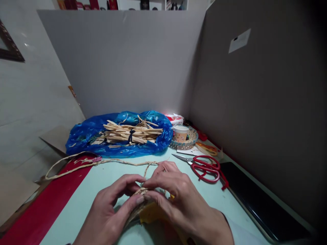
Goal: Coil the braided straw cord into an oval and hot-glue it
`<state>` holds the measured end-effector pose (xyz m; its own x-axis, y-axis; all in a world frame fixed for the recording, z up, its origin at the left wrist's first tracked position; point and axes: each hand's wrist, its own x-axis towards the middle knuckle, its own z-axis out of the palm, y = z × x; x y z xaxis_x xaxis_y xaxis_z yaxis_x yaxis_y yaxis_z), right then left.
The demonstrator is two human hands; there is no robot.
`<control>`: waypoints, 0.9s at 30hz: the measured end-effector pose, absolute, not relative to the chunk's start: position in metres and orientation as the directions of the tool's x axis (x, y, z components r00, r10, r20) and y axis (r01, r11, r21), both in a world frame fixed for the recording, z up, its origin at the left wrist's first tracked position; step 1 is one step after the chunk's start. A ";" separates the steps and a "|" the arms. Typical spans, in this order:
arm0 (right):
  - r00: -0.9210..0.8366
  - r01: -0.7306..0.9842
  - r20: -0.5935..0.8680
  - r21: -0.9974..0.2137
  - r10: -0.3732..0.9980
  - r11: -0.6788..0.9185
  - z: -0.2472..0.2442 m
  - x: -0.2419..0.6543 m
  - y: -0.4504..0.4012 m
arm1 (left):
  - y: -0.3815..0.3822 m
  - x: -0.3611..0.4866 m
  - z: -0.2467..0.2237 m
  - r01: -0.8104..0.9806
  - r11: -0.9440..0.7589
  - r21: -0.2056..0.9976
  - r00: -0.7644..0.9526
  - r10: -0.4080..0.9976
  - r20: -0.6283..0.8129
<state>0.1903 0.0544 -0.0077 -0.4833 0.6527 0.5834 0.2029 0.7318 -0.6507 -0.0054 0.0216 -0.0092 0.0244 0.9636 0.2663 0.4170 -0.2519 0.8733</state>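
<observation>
Between my hands is a small braided straw piece (141, 191), with its lower part partly hidden by my fingers. My left hand (108, 206) pinches its left edge between thumb and fingers. Thumb and index finger of my right hand (180, 192) press on the same piece from the right. A twisted straw cord (114, 160) runs from near my right fingers across the table and loops over the left side. Beneath the hands shows some yellow material (152, 212), whose kind I cannot make out.
Behind lies an open blue plastic bag (87, 132) with a tied bundle of dry straw strips (120, 133). To the right are red-handled scissors (205, 168), a woven basket (192, 137), a paper cup (180, 133) and a black flat device (260, 200). Grey panels (127, 61) enclose the table.
</observation>
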 end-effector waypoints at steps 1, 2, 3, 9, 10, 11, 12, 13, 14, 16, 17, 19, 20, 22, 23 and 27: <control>-0.499 0.206 0.595 -0.625 0.630 0.753 -0.008 0.192 0.056 | 0.022 -0.006 -0.011 0.409 -0.239 0.881 0.021 0.967 0.253; -0.521 0.210 0.596 -0.604 0.611 0.769 -0.007 0.194 0.058 | 0.022 -0.008 -0.012 0.394 -0.220 0.892 0.015 0.972 0.234; -0.542 0.215 0.592 -0.588 0.596 0.780 -0.006 0.195 0.059 | 0.022 -0.009 -0.014 0.376 -0.200 0.905 0.008 0.977 0.213; -0.589 0.261 0.632 -0.440 0.503 0.859 -0.002 0.201 0.061 | 0.021 -0.012 -0.023 0.316 -0.092 0.944 -0.073 0.990 0.121; -0.588 0.268 0.644 -0.416 0.489 0.869 -0.003 0.201 0.061 | 0.020 -0.011 -0.023 0.310 -0.071 0.948 -0.115 0.987 0.111; -0.587 0.273 0.653 -0.397 0.478 0.876 -0.004 0.200 0.061 | 0.019 -0.009 -0.023 0.307 -0.050 0.950 -0.157 0.982 0.102; -0.586 0.273 0.662 -0.382 0.468 0.883 -0.005 0.200 0.060 | 0.018 -0.008 -0.023 0.308 -0.034 0.951 -0.191 0.977 0.097; -0.583 0.266 0.671 -0.374 0.457 0.888 -0.005 0.200 0.059 | 0.017 -0.006 -0.023 0.314 -0.025 0.949 -0.211 0.973 0.096; -0.573 0.262 0.677 -0.383 0.462 0.886 -0.005 0.199 0.059 | 0.015 -0.005 -0.023 0.323 -0.020 0.946 -0.217 0.972 0.094; -0.513 0.255 0.698 -0.431 0.499 0.865 -0.002 0.199 0.058 | 0.014 -0.005 -0.021 0.337 -0.001 0.942 -0.241 0.967 0.087; -0.460 0.269 0.707 -0.466 0.538 0.843 0.000 0.200 0.059 | 0.015 -0.007 -0.020 0.340 0.016 0.940 -0.263 0.962 0.079; -0.335 0.348 0.702 -0.527 0.628 0.775 0.006 0.203 0.060 | 0.018 -0.012 -0.018 0.337 0.046 0.940 -0.319 0.945 0.068; -0.284 0.403 0.688 -0.547 0.668 0.734 0.009 0.206 0.060 | 0.021 -0.015 -0.018 0.330 0.055 0.942 -0.350 0.934 0.068; -0.241 0.517 0.614 -0.574 0.752 0.635 0.011 0.213 0.057 | 0.029 -0.023 -0.018 0.293 0.059 0.954 -0.406 0.911 0.068; -0.253 0.575 0.544 -0.581 0.800 0.576 0.010 0.218 0.054 | 0.033 -0.026 -0.018 0.252 0.058 0.966 -0.439 0.897 0.061; -0.306 0.833 0.072 -0.462 0.949 0.304 -0.005 0.231 0.025 | 0.044 -0.030 -0.020 0.027 0.027 0.999 -0.499 0.866 -0.010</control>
<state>0.2310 0.0247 -0.0045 -0.3065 0.9491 0.0724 0.8331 0.3043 -0.4618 -0.0304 0.0441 -0.0198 -0.4993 0.8664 -0.0101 0.0271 0.0273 0.9993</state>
